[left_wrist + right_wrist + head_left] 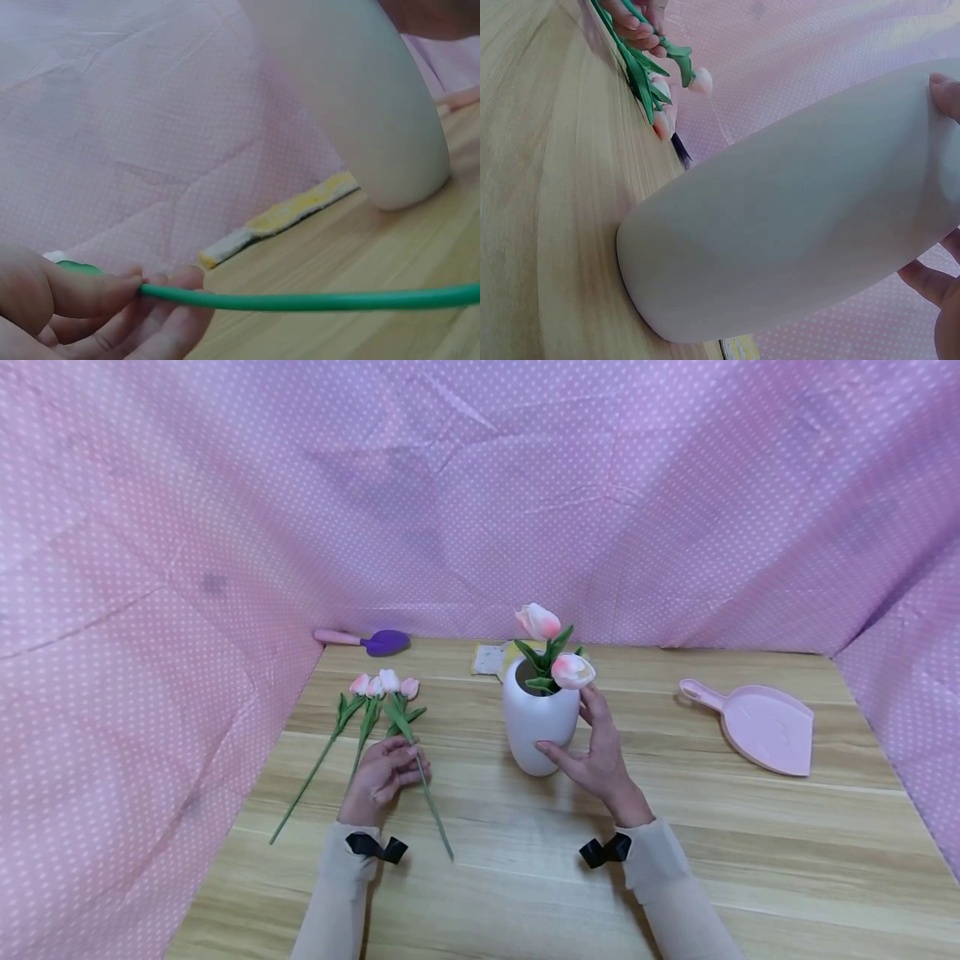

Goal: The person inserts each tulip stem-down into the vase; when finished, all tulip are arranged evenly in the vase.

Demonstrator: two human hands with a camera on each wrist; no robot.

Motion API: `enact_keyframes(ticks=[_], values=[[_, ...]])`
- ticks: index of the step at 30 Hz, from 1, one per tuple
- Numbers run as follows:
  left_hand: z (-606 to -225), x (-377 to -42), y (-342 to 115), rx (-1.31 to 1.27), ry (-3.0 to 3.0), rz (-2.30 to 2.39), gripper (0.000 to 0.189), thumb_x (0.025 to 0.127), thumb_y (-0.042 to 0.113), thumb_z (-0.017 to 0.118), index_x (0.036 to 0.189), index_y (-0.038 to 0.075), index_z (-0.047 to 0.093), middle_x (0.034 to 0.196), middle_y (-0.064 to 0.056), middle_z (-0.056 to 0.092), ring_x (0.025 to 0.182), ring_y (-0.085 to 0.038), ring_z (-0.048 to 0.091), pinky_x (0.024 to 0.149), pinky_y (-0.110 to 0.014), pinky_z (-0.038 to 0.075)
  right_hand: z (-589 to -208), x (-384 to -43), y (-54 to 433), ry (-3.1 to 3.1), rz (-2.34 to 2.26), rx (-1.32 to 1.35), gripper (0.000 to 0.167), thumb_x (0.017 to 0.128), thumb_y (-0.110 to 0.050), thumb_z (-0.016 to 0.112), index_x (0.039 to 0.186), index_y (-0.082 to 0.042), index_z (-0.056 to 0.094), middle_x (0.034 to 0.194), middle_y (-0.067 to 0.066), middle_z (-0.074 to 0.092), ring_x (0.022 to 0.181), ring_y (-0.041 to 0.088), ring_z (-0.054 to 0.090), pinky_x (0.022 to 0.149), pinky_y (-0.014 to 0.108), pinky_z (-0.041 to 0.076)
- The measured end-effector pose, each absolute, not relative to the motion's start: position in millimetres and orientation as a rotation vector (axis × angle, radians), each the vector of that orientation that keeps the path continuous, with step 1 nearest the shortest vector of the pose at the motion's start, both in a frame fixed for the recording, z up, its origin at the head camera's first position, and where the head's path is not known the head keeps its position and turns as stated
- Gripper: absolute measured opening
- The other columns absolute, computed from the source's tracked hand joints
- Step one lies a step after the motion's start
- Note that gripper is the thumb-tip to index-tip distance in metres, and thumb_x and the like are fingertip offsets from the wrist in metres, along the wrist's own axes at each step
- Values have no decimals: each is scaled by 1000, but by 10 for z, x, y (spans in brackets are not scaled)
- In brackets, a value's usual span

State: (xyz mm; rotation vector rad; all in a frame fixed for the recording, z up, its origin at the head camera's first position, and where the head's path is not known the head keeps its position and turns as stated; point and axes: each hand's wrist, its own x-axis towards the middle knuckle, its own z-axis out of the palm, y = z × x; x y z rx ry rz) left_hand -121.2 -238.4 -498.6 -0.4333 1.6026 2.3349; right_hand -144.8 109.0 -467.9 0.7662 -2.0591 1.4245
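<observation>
My left hand [384,774] pinches the green stem of an artificial tulip [430,795] between thumb and fingers; in the left wrist view that stem [315,301] runs off to the right. Several pink-and-white tulips [315,775] lie beside this hand on the table. A white vase [536,731] stands upright at the middle, with two tulips [573,672] in its mouth. Around the vase's right side my right hand [600,760] grips, its thumb at the front and fingers behind. In the right wrist view the vase [780,217] hides part of that hand.
A trowel [386,642] with a purple blade lies at the table's back left. Behind the vase is a flat yellow-and-white item [489,659]. A pink dustpan [768,731] lies on the right of the wooden table [510,893]. Pink dotted cloth [480,510] hangs around the table.
</observation>
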Motion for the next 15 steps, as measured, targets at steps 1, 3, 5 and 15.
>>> enact_keyframes(ticks=[1, 3, 5, 15], values=[[-4979, -1207, -2386, -419, 1582, 2358, 20, 102, -4, 46, 121, -4, 50, 83, -2, 69, 77, -16, 72, 75, -32, 65, -4681, -1449, 1090, -2058, 1423, 766, 91, 87, -56, 69, 149, -1, 34, 151, 22, 43, 143, 16, 43, 101, 67, 49], [-4961, -1197, -2384, -412, 1524, 2425, 18, 102, -5, 45, 118, -2, 53, 84, -3, 69, 78, -17, 72, 75, -33, 65, -4679, -1449, 1087, -2060, 1414, 764, 91, 87, -56, 69, 149, -1, 33, 151, 23, 43, 143, 14, 42, 101, 66, 50], [-4943, -1190, -2379, -411, 1464, 2494, 17, 102, -5, 45, 113, 1, 56, 83, -3, 69, 78, -17, 72, 74, -34, 65, -4674, -1449, 1085, -2054, 1412, 767, 92, 87, -57, 69, 149, 0, 33, 151, 23, 43, 144, 12, 42, 100, 67, 50], [-4854, -1165, -2333, -276, 1218, 2817, 23, 102, -8, 40, 98, 5, 59, 84, -7, 73, 81, -22, 76, 79, -37, 65, -4661, -1444, 1082, -2054, 1382, 764, 94, 87, -59, 68, 148, 4, 33, 148, 27, 44, 144, 4, 39, 100, 65, 51]])
